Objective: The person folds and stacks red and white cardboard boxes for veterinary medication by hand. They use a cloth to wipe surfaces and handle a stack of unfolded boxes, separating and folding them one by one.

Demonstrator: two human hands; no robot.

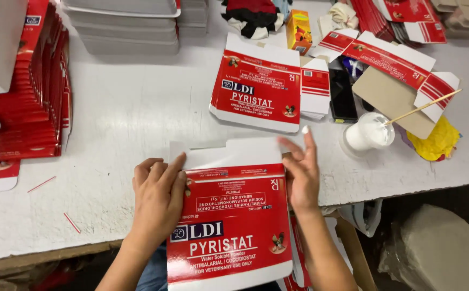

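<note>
White worktable (pixel 126 113) | left hand (pixel 158 199), right hand (pixel 300 172) fingers flat, pressing red carton (pixel 231 221) | glue pot (pixel 368 133)

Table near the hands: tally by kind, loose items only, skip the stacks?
Flat red cartons: 2, one under both hands, one farther back
White glue cup: 1
Stick: 1
Black phone: 1
Small orange box: 1
Total: 6
</note>
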